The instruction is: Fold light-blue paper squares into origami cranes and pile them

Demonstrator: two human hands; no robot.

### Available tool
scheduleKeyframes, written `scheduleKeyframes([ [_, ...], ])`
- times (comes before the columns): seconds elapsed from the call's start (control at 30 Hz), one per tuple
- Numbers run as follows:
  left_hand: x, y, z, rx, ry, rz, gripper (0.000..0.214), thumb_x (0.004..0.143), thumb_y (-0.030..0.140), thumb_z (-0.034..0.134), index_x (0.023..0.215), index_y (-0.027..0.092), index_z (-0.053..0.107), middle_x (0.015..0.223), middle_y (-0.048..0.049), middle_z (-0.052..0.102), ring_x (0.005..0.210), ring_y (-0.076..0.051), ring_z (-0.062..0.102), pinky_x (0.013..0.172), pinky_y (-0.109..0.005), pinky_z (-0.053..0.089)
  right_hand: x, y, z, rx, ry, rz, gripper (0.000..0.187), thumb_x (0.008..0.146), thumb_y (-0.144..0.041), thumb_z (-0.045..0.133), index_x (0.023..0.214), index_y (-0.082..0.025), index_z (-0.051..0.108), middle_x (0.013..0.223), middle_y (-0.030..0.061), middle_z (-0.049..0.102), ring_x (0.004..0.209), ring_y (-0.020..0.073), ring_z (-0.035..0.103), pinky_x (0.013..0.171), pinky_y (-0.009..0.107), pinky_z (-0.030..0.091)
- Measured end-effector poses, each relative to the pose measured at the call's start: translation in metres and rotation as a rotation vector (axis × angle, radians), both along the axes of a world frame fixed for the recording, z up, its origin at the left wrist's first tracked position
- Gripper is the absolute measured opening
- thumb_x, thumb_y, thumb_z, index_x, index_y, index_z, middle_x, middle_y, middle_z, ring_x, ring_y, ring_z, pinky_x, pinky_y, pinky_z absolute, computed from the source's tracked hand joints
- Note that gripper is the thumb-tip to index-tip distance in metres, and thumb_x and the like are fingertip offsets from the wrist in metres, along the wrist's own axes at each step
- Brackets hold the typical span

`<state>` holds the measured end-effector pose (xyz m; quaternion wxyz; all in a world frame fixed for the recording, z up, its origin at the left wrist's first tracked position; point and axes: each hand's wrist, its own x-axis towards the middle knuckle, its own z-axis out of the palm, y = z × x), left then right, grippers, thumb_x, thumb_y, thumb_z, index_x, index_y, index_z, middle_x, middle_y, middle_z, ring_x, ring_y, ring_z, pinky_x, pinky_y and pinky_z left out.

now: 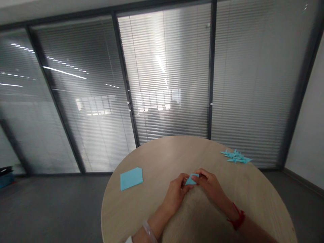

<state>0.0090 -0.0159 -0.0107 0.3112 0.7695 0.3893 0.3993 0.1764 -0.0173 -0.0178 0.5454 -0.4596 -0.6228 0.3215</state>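
Note:
A small folded piece of light blue paper [191, 179] is held just above the round wooden table [162, 158], near its middle. My left hand [176, 194] pinches the paper's left side with closed fingers. My right hand [211, 185] grips its right side from above, fingers curled over the top edge; a red cord circles that wrist. Both hands meet at the paper, and most of it is hidden by my fingers.
A stack of flat light blue paper sheets [131, 178] lies on the table's left part. Several folded blue paper figures [236, 157] sit in a pile at the far right edge. Glass walls with closed blinds stand beyond the table.

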Motion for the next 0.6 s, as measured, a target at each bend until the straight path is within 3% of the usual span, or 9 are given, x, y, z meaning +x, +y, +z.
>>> scheduleKeyframes([
  [0.1,-0.002,0.000,0.002,0.033,-0.076,0.042,0.023,0.079,0.019,0.059,0.101,0.020,0.062,0.084,-0.0008,0.072,0.075,-0.016,0.063,0.071,-0.024,0.046,0.000,0.001,0.003,-0.052,0.128,0.039,0.034,0.070,-0.050,0.066,0.074,-0.017,0.061,0.061,-0.0010,0.058,0.059,0.0154,0.054,0.057,0.026,0.043],
  [0.27,-0.007,0.000,0.005,0.122,-0.131,0.134,0.016,0.081,0.024,0.060,0.092,0.020,0.071,0.089,-0.0030,0.073,0.082,-0.018,0.065,0.078,-0.027,0.047,-0.003,-0.003,0.009,-0.136,0.270,0.122,0.037,0.066,-0.052,0.070,0.073,-0.017,0.059,0.064,-0.0005,0.060,0.060,0.0154,0.055,0.059,0.026,0.044],
  [0.43,-0.007,-0.003,0.007,0.099,-0.194,0.091,0.016,0.079,0.026,0.062,0.088,0.022,0.075,0.086,-0.0032,0.074,0.081,-0.018,0.066,0.079,-0.027,0.048,-0.004,-0.009,0.015,-0.153,0.235,0.227,0.035,0.069,-0.051,0.069,0.072,-0.016,0.062,0.060,-0.0009,0.059,0.058,0.0137,0.053,0.057,0.025,0.041],
  [0.6,-0.006,-0.003,0.011,-0.007,-0.287,0.064,0.017,0.077,0.027,0.063,0.084,0.019,0.076,0.080,-0.0048,0.074,0.075,-0.018,0.065,0.071,-0.026,0.049,-0.003,-0.011,0.018,-0.159,0.196,0.197,0.035,0.069,-0.051,0.068,0.069,-0.017,0.062,0.059,-0.0004,0.060,0.056,0.0139,0.053,0.055,0.025,0.040],
])
